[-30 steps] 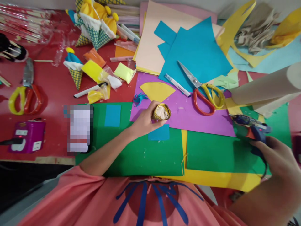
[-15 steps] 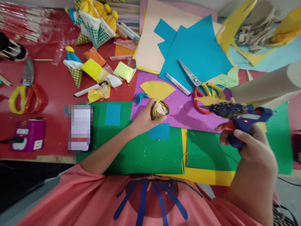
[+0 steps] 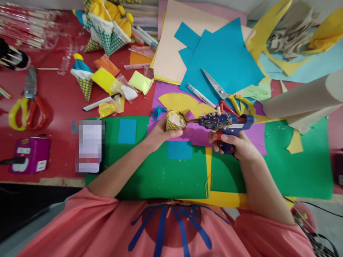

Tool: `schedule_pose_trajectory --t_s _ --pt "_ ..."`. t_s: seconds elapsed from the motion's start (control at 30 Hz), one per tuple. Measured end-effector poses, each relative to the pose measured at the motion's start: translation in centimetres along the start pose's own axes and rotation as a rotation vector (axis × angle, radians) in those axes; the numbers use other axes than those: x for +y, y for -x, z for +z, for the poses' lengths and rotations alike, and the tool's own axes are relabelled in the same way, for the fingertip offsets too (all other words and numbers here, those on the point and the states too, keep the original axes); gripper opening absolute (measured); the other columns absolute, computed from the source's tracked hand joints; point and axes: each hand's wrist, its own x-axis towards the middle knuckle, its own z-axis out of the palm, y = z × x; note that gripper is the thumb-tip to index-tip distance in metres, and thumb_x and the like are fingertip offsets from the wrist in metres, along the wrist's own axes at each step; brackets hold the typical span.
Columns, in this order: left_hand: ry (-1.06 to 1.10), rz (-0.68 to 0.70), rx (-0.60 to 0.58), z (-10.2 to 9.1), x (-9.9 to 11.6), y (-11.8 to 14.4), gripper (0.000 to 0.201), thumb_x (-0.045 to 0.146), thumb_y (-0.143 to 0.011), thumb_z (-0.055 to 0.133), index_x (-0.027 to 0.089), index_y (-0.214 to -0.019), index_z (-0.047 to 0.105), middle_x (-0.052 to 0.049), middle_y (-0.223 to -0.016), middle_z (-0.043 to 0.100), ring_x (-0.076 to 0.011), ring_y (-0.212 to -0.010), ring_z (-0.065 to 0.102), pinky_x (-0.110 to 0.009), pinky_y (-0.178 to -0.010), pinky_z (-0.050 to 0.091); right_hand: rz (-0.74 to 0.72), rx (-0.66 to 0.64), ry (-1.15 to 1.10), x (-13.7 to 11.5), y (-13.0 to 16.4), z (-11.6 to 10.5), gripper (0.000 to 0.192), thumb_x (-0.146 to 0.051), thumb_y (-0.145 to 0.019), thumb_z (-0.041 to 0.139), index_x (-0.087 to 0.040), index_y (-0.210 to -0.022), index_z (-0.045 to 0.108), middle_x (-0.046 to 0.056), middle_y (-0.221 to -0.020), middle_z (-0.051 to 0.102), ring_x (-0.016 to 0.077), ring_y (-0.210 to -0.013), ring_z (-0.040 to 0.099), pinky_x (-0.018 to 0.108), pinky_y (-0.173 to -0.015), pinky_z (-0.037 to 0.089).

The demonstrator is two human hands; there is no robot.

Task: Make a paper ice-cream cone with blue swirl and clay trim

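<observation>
My left hand (image 3: 160, 134) is closed around a small paper cone (image 3: 171, 125), yellow with a dark grid pattern. Pale crumpled paper fills its mouth, which faces up and to the right. In my right hand (image 3: 235, 142) is a dark blue hot glue gun (image 3: 238, 125) with a red trigger and a small red light. Its nozzle points left and meets the cone's rim; whether it touches, I cannot tell. Below the cone lies a blue paper rectangle (image 3: 179, 150). Behind it are a yellow paper piece (image 3: 177, 101) and a curled blue paper fringe (image 3: 158, 112).
Scissors (image 3: 223, 93) and a white marker (image 3: 200, 95) lie behind the glue gun. A phone (image 3: 89, 146) and a purple power box (image 3: 30, 155) are at left. Finished-looking cones (image 3: 85, 87) stand at back left. A paper roll (image 3: 300, 94) is at right.
My right hand has brought the glue gun left, its nozzle now at the cone's rim. My left hand has shifted slightly left and turned the cone a little.
</observation>
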Motion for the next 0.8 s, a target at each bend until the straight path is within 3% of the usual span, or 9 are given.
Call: schedule_pose_trajectory --t_s 0.23,0.3,0.4,0.5,0.6,0.7,0.8 --pt "0.262 -0.108 -0.221 -0.8 0.6 -0.2 0.05 0.056 -0.069 0.065 0.022 -0.106 0.063 -0.011 -0.116 0.07 -0.03 -0.112 0.067 -0.049 -0.095 0.056 0.027 -0.333 -0.024 0.0 0.3 -2.7 0.028 -0.043 -0.073 0.076 -0.015 -0.077 0.071 0.004 -0.068 0.07 0.0114 -0.042 0.058 0.023 -0.036 0.043" --pt "0.355 -0.142 -0.217 -0.7 0.6 -0.1 0.049 0.05 -0.066 0.071 0.022 -0.107 0.065 -0.009 -0.117 0.071 -0.0297 -0.111 0.067 -0.048 -0.096 0.055 0.051 -0.403 0.007 0.0 0.3 -3.5 0.026 -0.041 -0.078 0.073 -0.016 -0.081 0.072 0.003 -0.066 0.069 0.0111 -0.044 0.059 0.022 -0.038 0.043" --pt "0.431 -0.152 -0.117 -0.4 0.4 0.0 0.045 0.045 -0.064 0.076 0.02 -0.101 0.068 -0.009 -0.115 0.072 -0.0291 -0.112 0.066 -0.044 -0.094 0.057 0.105 -0.452 0.073 0.0 0.6 -4.6 0.027 -0.041 -0.08 0.072 -0.015 -0.086 0.072 0.002 -0.06 0.066 0.0104 -0.045 0.057 0.021 -0.041 0.044" --pt "0.482 -0.107 -0.007 -0.2 0.3 -0.1 0.041 0.043 -0.067 0.075 0.018 -0.099 0.069 -0.009 -0.111 0.074 -0.0279 -0.115 0.065 -0.04 -0.094 0.056 0.115 -0.366 0.121 -0.4 1.1 -5.6 0.027 -0.04 -0.077 0.075 -0.015 -0.085 0.072 0.002 -0.061 0.066 0.0107 -0.046 0.057 0.021 -0.04 0.043" --pt "0.453 -0.078 0.071 -0.1 0.5 -0.4 0.041 0.041 -0.069 0.075 0.016 -0.1 0.069 -0.01 -0.111 0.073 -0.0277 -0.117 0.064 -0.039 -0.098 0.053 -0.029 -0.142 0.027 -1.2 1.6 -6.2 0.027 -0.044 -0.07 0.078 -0.02 -0.08 0.071 0.001 -0.066 0.065 0.0099 -0.043 0.053 0.022 -0.034 0.037" --pt "0.364 -0.162 -0.009 0.0 0.9 -0.4 0.052 0.044 -0.064 0.08 0.014 -0.105 0.068 -0.013 -0.112 0.073 -0.03 -0.114 0.066 -0.042 -0.101 0.051 -0.186 0.119 -0.062 -2.2 1.7 -6.2 0.025 -0.047 -0.064 0.078 -0.024 -0.07 0.071 -0.001 -0.067 0.065 0.008 -0.04 0.05 0.023 -0.031 0.03" --pt "0.275 -0.276 -0.184 0.1 1.2 -0.2 0.068 0.053 -0.063 0.08 0.012 -0.114 0.062 -0.017 -0.106 0.074 -0.0303 -0.102 0.071 -0.043 -0.093 0.056 -0.223 0.216 -0.073 -2.8 1.5 -5.6 0.022 -0.045 -0.064 0.078 -0.024 -0.067 0.072 -0.002 -0.066 0.064 0.0073 -0.038 0.05 0.024 -0.031 0.028"
